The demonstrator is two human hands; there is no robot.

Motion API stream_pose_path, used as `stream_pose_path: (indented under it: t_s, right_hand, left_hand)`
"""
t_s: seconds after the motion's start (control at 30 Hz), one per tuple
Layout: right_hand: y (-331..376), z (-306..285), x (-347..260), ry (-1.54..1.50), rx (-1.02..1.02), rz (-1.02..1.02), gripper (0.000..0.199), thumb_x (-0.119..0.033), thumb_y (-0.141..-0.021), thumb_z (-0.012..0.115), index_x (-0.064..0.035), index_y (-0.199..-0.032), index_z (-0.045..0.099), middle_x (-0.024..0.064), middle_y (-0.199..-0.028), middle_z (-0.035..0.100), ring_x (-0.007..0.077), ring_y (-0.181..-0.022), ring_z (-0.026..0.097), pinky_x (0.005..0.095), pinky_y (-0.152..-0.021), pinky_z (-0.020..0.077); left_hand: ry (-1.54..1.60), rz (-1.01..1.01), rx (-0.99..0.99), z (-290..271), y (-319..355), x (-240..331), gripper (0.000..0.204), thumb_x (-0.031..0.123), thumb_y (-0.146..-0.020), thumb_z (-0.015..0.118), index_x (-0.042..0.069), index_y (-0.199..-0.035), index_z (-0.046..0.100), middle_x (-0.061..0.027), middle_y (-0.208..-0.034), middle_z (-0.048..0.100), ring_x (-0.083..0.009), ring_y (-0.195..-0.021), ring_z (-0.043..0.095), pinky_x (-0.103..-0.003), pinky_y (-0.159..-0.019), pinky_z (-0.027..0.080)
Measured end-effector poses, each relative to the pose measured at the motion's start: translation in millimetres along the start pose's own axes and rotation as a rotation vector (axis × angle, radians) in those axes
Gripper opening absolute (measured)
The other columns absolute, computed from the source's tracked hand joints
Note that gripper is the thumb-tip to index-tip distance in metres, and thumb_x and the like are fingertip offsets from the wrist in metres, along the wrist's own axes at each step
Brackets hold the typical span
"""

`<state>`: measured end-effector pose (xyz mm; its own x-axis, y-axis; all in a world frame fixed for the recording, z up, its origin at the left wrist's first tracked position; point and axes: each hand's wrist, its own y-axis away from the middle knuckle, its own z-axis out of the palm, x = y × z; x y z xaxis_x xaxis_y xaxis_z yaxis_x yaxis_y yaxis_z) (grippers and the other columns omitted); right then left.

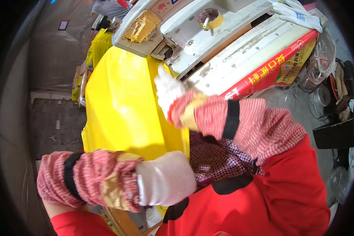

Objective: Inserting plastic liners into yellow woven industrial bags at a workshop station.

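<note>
The yellow sheet (120, 102) lay in front of you, left of the middle of the view, and its long axis ran away from your body. Its far end pointed to the white machine (185, 31), near the metal part under the head; its near end came toward your left forearm.

Your right hand (169, 88), in a white glove, was over the right part of the sheet, with the fingers directed forward and a little left. Your left hand (168, 179), also gloved, was close to the near end; its forearm crossed from the left, and the hand pointed right. The right fingers were blurred and the left fingers were hidden, so I cannot tell whether the 2 hands were wide, narrow or holding something.

The sheet looked smooth and shiny, with 1 lengthwise line dividing a broad bright part from a narrower, darker strip at right.
</note>
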<state>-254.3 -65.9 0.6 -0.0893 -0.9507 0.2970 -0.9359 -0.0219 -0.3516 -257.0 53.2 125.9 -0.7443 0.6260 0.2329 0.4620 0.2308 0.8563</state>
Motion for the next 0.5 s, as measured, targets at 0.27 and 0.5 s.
stream_pose_path:
  t_s: [0.27,0.5]
  right_hand:
    - [13.2,-10.0,-41.4,-0.770,-0.437,-0.300,0.020,-0.015,-0.069,0.064,-0.0079,-0.086,0.068,0.0121,-0.089,0.067,0.0297,-0.085,0.065,0.0409,-0.074,0.0512]
    - [-17.5,9.8,19.6,-0.937,-0.298,0.901,0.047,-0.029,-0.081,0.061,-0.0025,-0.119,0.055,0.0244,-0.106,0.065,0.0360,-0.098,0.064,0.0416,-0.085,0.0502]
  left_hand:
    - [0.132,0.070,0.236,14.6,-8.2,-11.2,0.020,0.028,-0.076,0.066,0.012,-0.064,0.064,-0.0077,-0.062,0.062,-0.0304,-0.061,0.062,-0.040,-0.055,0.050]
    - [0.092,0.100,0.455,46.0,-8.4,-9.8,0.013,0.022,-0.071,0.063,0.012,-0.065,0.059,-0.0074,-0.060,0.057,-0.0293,-0.057,0.060,-0.038,-0.052,0.049]
